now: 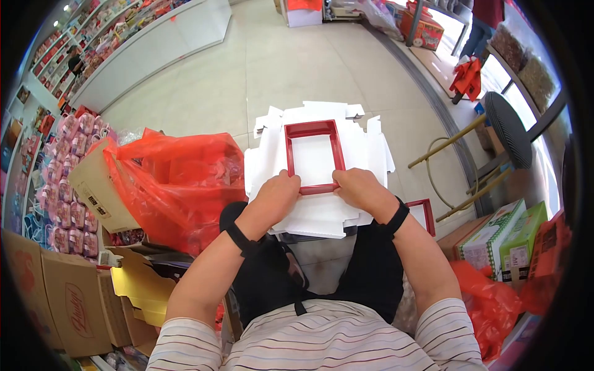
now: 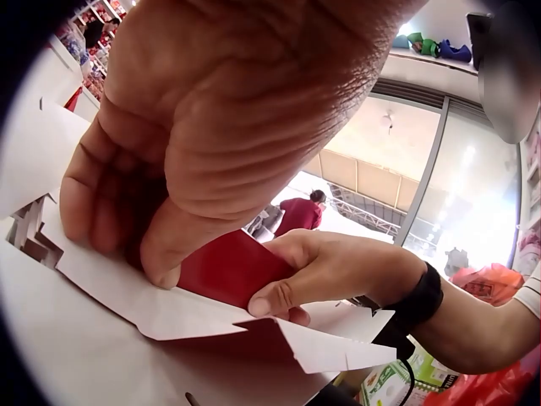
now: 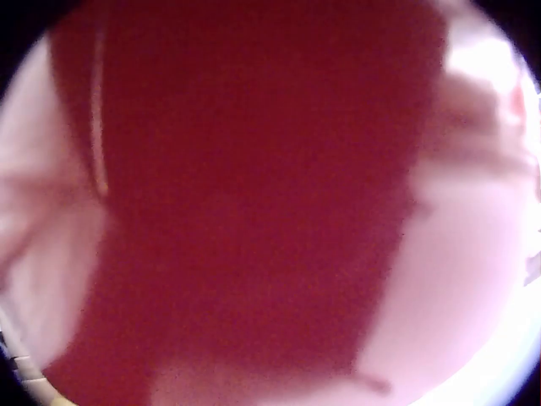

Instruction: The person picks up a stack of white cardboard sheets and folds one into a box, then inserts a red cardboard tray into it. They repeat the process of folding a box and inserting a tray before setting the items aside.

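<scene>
**Layout: lap stack, clutter both sides**

Stack of blanks (image 1: 266, 161) lies across the knees. Tray (image 1: 311, 128) sits on top of the stack, centred. Left hand (image 1: 276, 195) and right hand (image 1: 362, 188) grip the tray's near edge, one at each corner. Bag (image 1: 173, 179) is just left of the stack, with cartons (image 1: 68, 303) nearer and further left. Second tray (image 1: 424, 213) is beside the right knee. Boxes (image 1: 504, 235) are right of it, stool (image 1: 507, 130) behind them. Counter (image 1: 154, 43) is far left, across the floor.
</scene>
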A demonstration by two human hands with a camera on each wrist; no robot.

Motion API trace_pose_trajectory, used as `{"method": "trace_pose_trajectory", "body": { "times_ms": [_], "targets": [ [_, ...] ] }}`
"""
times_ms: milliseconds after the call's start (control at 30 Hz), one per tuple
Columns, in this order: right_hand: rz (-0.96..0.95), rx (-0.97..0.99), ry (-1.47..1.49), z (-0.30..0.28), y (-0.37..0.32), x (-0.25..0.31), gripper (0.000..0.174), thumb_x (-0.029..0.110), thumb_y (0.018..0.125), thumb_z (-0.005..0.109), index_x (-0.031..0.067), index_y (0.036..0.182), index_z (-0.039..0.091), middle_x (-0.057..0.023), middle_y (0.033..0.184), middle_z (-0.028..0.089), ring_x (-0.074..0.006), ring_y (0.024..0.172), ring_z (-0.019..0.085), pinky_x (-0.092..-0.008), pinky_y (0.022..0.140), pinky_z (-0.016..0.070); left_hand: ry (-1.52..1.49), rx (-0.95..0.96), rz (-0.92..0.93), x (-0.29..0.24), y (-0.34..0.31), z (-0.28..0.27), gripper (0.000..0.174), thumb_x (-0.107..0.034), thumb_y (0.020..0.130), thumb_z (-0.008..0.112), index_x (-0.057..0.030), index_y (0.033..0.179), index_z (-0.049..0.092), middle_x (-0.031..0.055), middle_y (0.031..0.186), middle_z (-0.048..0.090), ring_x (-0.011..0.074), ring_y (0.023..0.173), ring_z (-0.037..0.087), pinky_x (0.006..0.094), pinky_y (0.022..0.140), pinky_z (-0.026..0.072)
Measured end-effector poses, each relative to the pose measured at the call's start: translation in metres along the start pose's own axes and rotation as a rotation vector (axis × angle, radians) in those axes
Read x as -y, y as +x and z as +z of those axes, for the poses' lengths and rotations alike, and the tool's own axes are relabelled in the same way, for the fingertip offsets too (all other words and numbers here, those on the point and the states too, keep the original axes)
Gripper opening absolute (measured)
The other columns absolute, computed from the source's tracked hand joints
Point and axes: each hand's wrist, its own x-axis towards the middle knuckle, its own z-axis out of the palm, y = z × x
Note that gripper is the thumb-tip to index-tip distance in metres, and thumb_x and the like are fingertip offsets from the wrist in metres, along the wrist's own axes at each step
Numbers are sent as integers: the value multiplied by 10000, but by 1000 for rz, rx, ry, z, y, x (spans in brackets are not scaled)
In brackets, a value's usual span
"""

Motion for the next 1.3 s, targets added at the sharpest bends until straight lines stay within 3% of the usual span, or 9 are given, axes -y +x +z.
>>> {"method": "trace_pose_trajectory", "body": {
  "times_ms": [200,367,467,567,733,833,933,1033,1300],
  "targets": [
    [15,-1,13,2,-2,-2,175,161,889,730,15,936,647,-211,882,731,-414,908,714,-503,800,554,1,-71,35,4,-1,5,223,-148,888,734,12,998,624,261,959,640,437,871,673,506,781,554],
    [23,-64,48,9,-5,-2,174,142,900,679,24,1001,599,-215,885,720,-431,901,701,-512,796,546,-52,-136,-39,-3,-12,4,257,-204,913,714,-31,1065,601,240,980,641,438,881,678,507,791,561],
    [-9,-218,46,19,-10,-4,170,131,905,643,32,1025,574,-217,897,706,-440,901,688,-518,791,540,-68,-180,-76,-7,-16,0,254,-244,935,693,-60,1085,600,220,988,644,439,890,680,510,800,563],
    [-7,-246,121,6,-24,4,173,134,911,626,38,1043,570,-216,907,695,-440,903,679,-525,787,536,-58,-244,-47,-10,-20,-6,239,-276,963,670,-87,1096,609,192,990,648,423,888,683,514,787,560],
    [-6,-395,149,7,-40,5,179,178,938,645,78,1081,609,-176,951,690,-407,913,688,-494,803,554,24,-348,24,-17,-23,-7,206,-228,941,701,-89,1072,626,178,972,648,415,876,675,505,753,560],
    [-29,-440,118,11,-51,1,139,162,928,647,94,1047,622,-161,911,671,-408,814,697,-488,725,574,67,-301,83,-19,-16,-1,222,-209,923,723,-62,1051,617,178,959,647,413,887,675,506,754,556],
    [-59,-481,30,22,-58,-1,134,105,889,645,67,1015,622,-167,876,658,-398,738,702,-475,639,577,72,-144,21,-27,-11,3,259,-184,911,740,-38,1076,604,189,996,656,413,920,668,494,789,548],
    [-42,-503,-7,35,-63,3,143,63,853,641,32,990,617,-174,851,653,-373,706,708,-455,596,575,204,-125,55,-35,-8,6,272,-153,902,741,-17,1073,579,206,999,647,421,937,656,501,811,542],
    [-42,-476,-17,30,-68,13,145,53,832,675,-22,949,631,-197,855,669,-329,742,728,-414,635,591,324,11,-66,-38,-1,6,260,-136,895,737,10,1034,572,240,1001,619,440,940,644,511,807,537]
  ]
}}
